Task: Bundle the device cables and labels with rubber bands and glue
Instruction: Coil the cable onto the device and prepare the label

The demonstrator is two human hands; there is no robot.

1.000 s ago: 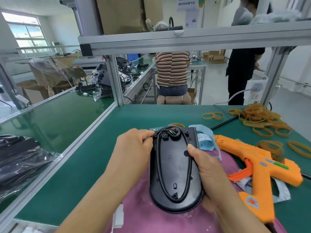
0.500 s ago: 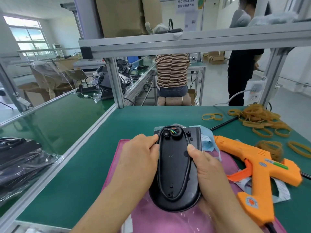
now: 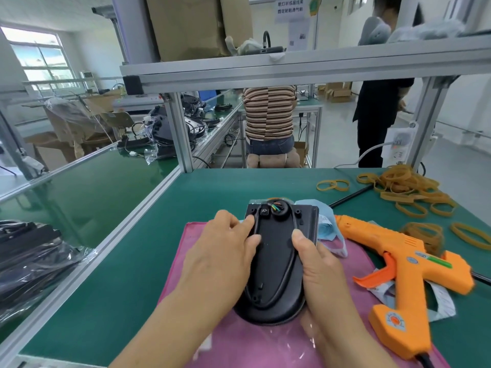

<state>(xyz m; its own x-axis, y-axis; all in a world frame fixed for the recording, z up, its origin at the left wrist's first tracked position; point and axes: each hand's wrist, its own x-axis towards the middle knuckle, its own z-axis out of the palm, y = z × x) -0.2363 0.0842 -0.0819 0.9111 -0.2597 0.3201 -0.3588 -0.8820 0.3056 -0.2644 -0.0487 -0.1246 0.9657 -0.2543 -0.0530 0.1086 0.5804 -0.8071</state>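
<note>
1. At the near middle of the green table (image 3: 212,187), a black oval device (image 3: 276,264) lies back-up on a pink cloth (image 3: 186,251), with its narrower end pointing away from the person.
2. On the left edge of the device, the left hand (image 3: 220,253) grips with curled fingers (image 3: 251,221). Their tips rest on the black cable (image 3: 292,269) that loops round the back.
3. On the right edge, the right hand (image 3: 324,269) holds the device, its thumb (image 3: 300,237) laid on the back just beside the cable.
4. Coloured wires (image 3: 276,207) show in the round opening at the far end.
5. A pale blue label strip (image 3: 328,227) lies just beside the device's far right corner.
6. An orange glue gun (image 3: 406,264) lies on its side to the right, with its nozzle near the label strip.
7. Loose rubber bands (image 3: 406,187) are heaped at the far right of the table, well apart from the device.
</note>
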